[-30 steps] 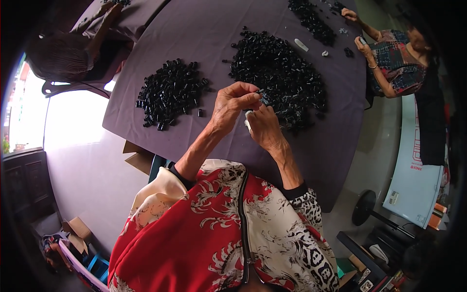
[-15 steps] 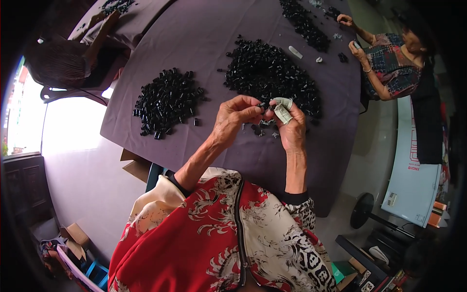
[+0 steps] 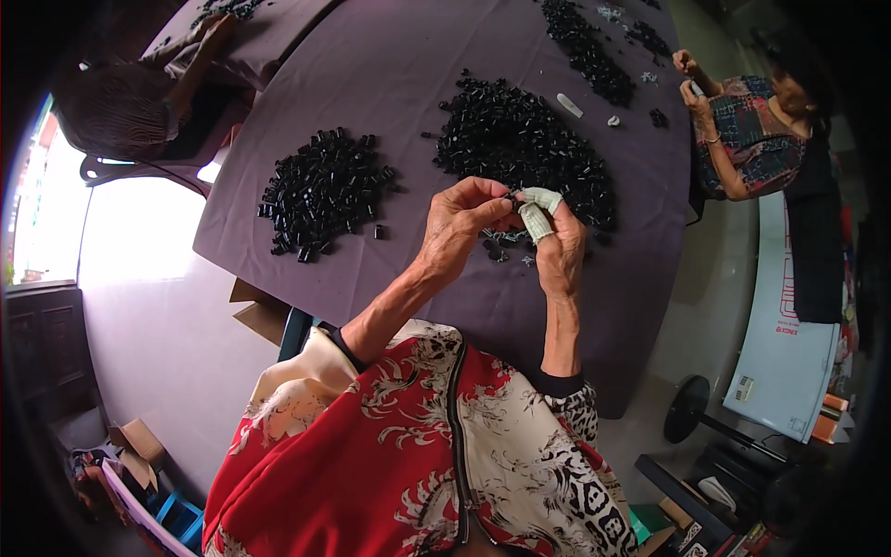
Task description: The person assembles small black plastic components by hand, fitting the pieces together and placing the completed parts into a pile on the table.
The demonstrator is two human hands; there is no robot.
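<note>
My left hand (image 3: 455, 227) and my right hand (image 3: 562, 251) meet over the near edge of a large pile of small black plastic pieces (image 3: 506, 121). Both are closed, fingertips pinched on a tiny black piece (image 3: 513, 198), mostly hidden by the fingers. Pale fabric wraps (image 3: 536, 223) cover the thumb and forefinger of my right hand. Just below my fingers lie small grey and black scraps (image 3: 506, 243). To the left is a second, smaller pile of short, shiny black cylinders (image 3: 325, 195), with one loose cylinder (image 3: 380, 232) at its lower right.
A purple-grey cloth (image 3: 390, 93) covers the table. Beyond the large pile lie a white strip (image 3: 569, 105) and another long black heap (image 3: 589, 56). One co-worker (image 3: 761, 139) sits at the right, another (image 3: 121, 111) at the far left. A cardboard box (image 3: 260, 316) stands below the table's left edge.
My hands have come closer together, the left moving slightly right, so the small piece is more covered. The right-hand co-worker's hands have drawn back from the table toward the body.
</note>
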